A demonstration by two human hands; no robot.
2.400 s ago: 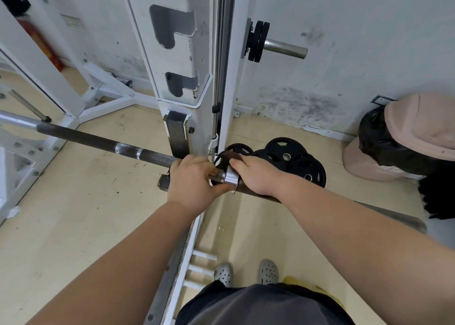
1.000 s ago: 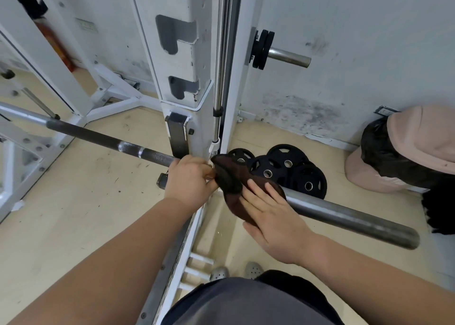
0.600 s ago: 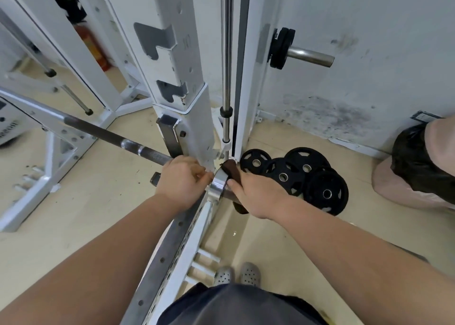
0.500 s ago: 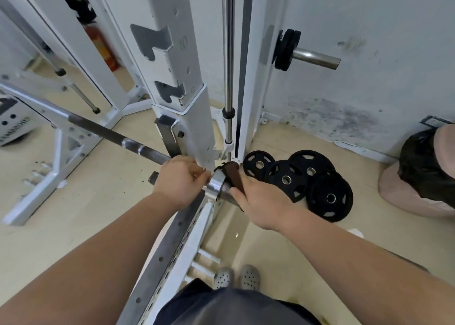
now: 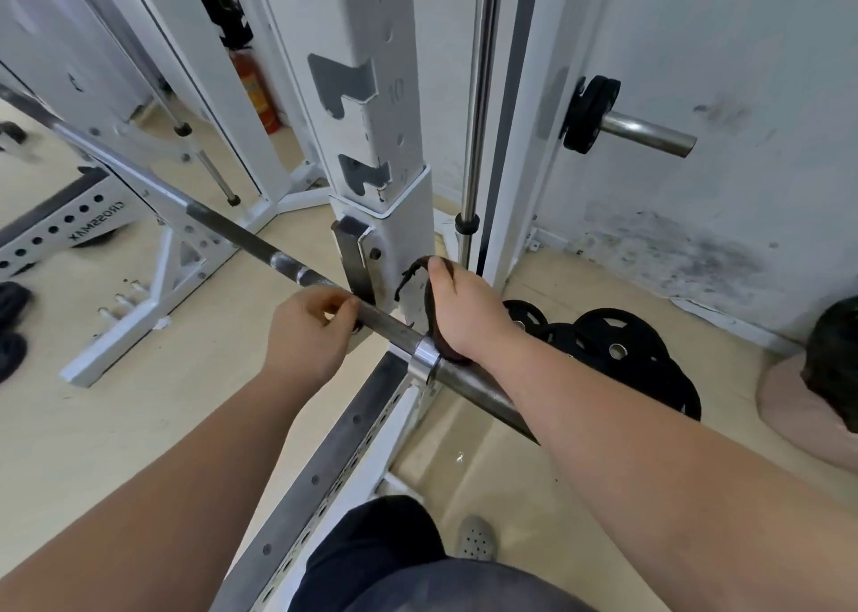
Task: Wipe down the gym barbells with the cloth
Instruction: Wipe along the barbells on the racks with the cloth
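A steel barbell [image 5: 260, 247] runs from far left, past the rack upright, to its thick sleeve [image 5: 478, 391] at centre right. My left hand [image 5: 308, 333] curls around the thin shaft just left of the shiny collar [image 5: 423, 360]. My right hand [image 5: 464, 314] holds a dark brown cloth [image 5: 415, 275] above the collar, the cloth's top corner sticking up past my thumb. Part of the cloth is hidden under my palm.
The white rack upright [image 5: 371, 115] stands right behind my hands, with a chrome guide rod [image 5: 478, 101] beside it. Black weight plates [image 5: 617, 347] lie on the floor to the right, near a pink bag [image 5: 798, 407]. A plate peg [image 5: 645, 133] sticks out from the frame.
My right hand has lifted the cloth off the sleeve and moved it up over the collar. My left hand has slid a little left along the shaft. The view has shifted left.
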